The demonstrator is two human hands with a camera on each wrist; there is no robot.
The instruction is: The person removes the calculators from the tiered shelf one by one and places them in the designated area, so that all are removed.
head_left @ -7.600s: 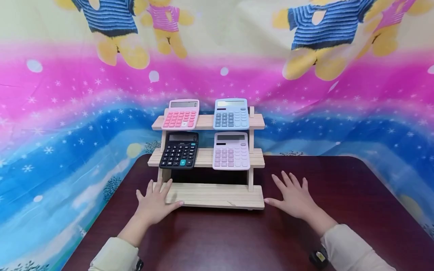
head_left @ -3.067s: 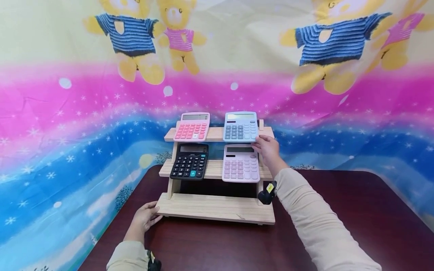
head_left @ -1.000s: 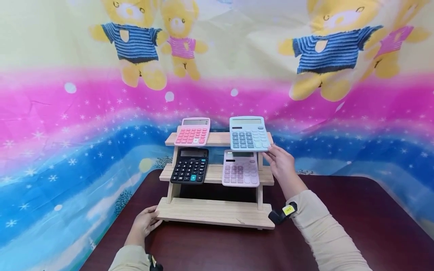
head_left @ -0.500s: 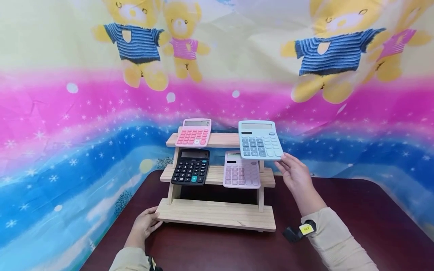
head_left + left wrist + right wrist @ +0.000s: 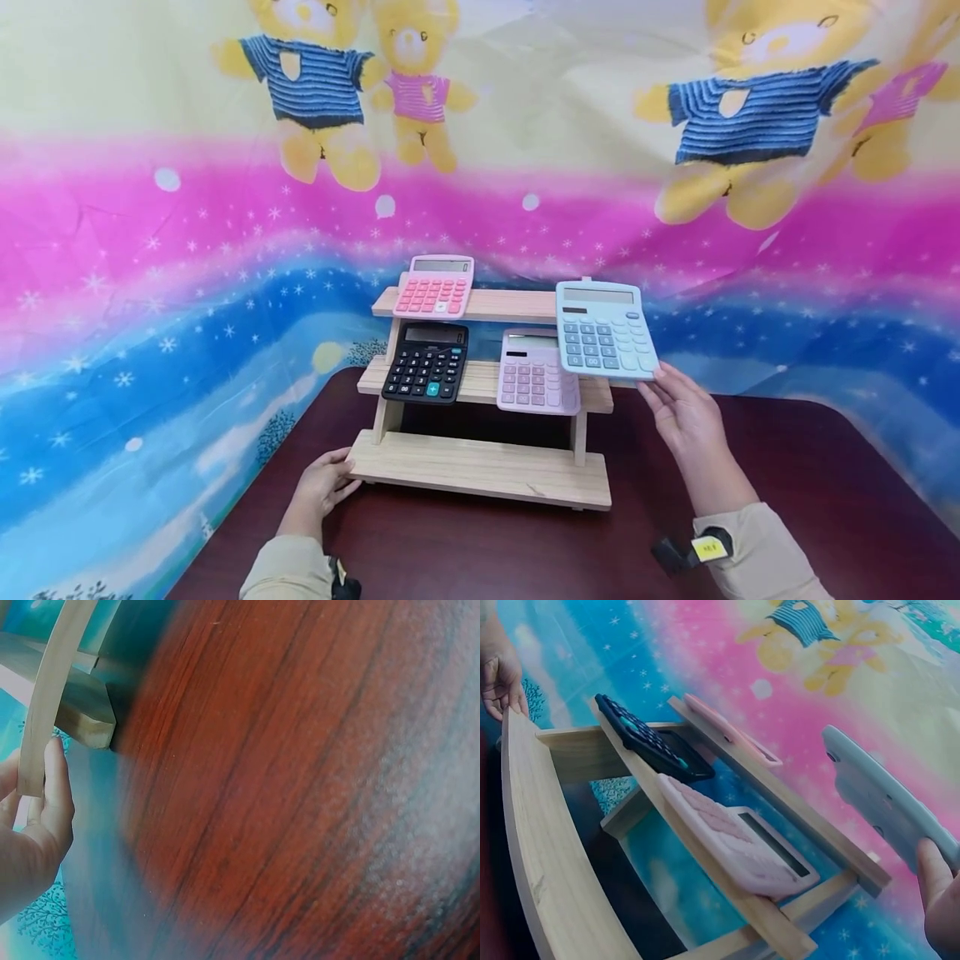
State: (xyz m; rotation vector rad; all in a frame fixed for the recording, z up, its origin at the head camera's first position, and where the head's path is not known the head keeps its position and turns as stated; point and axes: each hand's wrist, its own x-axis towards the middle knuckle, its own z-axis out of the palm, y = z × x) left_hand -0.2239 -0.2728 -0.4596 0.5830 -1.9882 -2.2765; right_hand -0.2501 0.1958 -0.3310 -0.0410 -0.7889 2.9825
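The light blue calculator (image 5: 603, 329) is up in the air by the right end of the top shelf (image 5: 517, 306), apart from that board in the right wrist view; from the head it overlaps the upper right part of the lilac calculator (image 5: 532, 379). The right hand (image 5: 690, 421) pinches it at its lower right corner, display and keys facing the person. The left hand (image 5: 318, 492) grasps the left end of the bottom shelf (image 5: 480, 471), thumb and fingers on opposite faces of the board. The wooden rack stands towards the far edge of the worktop (image 5: 465, 554), nearer its far left corner than its far right one. The pink calculator (image 5: 435, 287) leans at the left end of the top shelf; the black calculator (image 5: 425, 362) and the lilac one lean towards the left and right ends of the middle shelf (image 5: 482, 385). The light blue body is probably light, stiff plastic, rather smooth, so one corner can carry it, though a corner hold would let it swing or twist. A surer hold would take both long sides, or the lower edge with support behind, keeping pressure off the keys and the display, likely its most fragile part.
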